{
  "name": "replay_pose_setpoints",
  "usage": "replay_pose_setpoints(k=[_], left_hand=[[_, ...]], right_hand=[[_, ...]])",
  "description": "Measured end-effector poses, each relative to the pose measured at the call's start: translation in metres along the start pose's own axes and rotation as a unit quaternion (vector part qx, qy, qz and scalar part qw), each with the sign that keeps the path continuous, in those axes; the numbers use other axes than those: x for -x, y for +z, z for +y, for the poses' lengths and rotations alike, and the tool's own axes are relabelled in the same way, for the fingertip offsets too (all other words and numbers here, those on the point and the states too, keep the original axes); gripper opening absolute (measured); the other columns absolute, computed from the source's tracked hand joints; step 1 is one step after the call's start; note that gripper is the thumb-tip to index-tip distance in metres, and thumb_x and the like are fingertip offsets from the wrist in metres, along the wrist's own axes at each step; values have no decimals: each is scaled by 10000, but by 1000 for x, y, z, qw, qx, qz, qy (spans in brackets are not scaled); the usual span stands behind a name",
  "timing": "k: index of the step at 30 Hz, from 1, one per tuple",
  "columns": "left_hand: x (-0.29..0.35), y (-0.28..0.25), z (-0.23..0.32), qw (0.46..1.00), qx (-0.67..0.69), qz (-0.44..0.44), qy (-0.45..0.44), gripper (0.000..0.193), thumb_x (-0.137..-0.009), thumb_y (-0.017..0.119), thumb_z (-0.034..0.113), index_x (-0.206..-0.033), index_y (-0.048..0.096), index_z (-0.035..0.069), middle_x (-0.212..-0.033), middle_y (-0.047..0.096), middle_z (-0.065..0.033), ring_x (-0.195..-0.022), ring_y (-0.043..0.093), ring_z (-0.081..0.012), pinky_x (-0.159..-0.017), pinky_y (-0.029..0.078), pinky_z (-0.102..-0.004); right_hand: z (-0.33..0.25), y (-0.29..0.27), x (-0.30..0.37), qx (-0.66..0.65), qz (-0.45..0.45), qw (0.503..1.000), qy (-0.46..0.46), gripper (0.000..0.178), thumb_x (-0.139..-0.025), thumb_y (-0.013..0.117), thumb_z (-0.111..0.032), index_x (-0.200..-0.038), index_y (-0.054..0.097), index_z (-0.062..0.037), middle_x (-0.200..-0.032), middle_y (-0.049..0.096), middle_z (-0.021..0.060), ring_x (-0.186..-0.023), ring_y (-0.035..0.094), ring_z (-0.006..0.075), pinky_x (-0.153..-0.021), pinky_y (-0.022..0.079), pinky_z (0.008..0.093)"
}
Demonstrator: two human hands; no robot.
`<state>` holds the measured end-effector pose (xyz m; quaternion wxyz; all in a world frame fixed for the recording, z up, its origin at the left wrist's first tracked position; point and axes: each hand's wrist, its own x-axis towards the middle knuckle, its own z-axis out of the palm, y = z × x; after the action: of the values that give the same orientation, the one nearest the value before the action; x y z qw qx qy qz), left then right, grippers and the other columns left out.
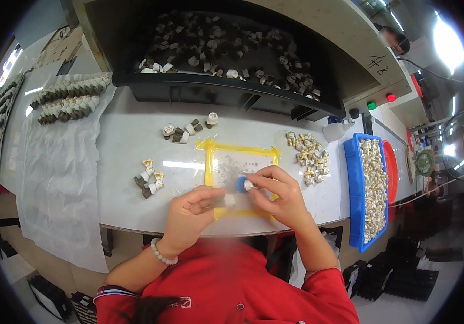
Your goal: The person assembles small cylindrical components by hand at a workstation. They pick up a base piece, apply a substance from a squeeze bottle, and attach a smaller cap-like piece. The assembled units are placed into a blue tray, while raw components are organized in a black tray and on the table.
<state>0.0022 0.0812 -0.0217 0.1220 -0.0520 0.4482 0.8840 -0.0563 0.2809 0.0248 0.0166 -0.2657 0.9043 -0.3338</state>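
Observation:
My left hand (191, 213) is closed in a pinch on a small white figurine part (229, 200), blurred by a hazy smear in the picture. Just right of it, my right hand (283, 194) pinches a small white piece (249, 185). That piece is in front of a round blue cap (240, 184), touching or nearly touching it. Both hands hover above a spotted pale sheet (226, 159) framed with yellow tape (209, 162). Two figurines (150, 181) with white bodies, dark boots and gold-white tops lie to the left.
Several white-and-dark bodies (182, 132) lie behind my hands. Loose gold-and-white pieces (310, 154) lie at right, beside a clear bottle (335, 129) and a blue tray (355, 189). A black bin (232, 92) of parts spans the back. Figurine rows (72, 100) stand on white sheeting (54, 183).

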Motion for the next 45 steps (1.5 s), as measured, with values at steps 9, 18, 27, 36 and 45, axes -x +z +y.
replay_pose_setpoints(k=[9,18,27,36,45], left_hand=[[3,-3,-2,1000,-19,-14,2,311,-781,642,-134,-1084,591,-90,-1110,603,-168,-1016,628,-250,-885,548,-338],[4,-4,-6,998,-43,-22,32,284,-798,626,-130,-1076,612,-77,-1098,613,-137,-1008,628,-226,-887,541,-320],[8,-6,-14,988,-129,-27,84,279,-780,624,-163,-1047,629,-80,-1060,609,-140,-978,636,-227,-879,543,-320],[6,0,-13,995,-66,-41,64,251,-798,625,-113,-1042,632,-56,-1053,606,-90,-895,612,-143,-708,522,-242],[34,-28,15,773,-551,-17,315,327,-664,676,-84,-977,640,2,-1015,574,-144,-897,570,-311,-762,492,-370]], right_hand=[[-3,7,16,-207,-17,977,58,302,-767,654,4,-1068,673,16,-953,617,108,-882,578,183,-777,445,280],[-10,6,17,-169,-43,984,25,308,-789,673,-4,-1097,672,-9,-927,613,97,-820,571,167,-689,446,259],[-16,8,19,-189,-40,981,31,290,-792,676,5,-1081,682,-20,-891,617,88,-777,573,168,-644,441,257],[-9,3,20,-228,-71,970,38,298,-791,654,-9,-1088,673,-20,-917,632,92,-792,592,186,-678,459,277],[50,-36,-11,162,148,976,16,222,-763,712,-122,-950,671,-8,-921,655,141,-917,591,303,-799,479,358]])
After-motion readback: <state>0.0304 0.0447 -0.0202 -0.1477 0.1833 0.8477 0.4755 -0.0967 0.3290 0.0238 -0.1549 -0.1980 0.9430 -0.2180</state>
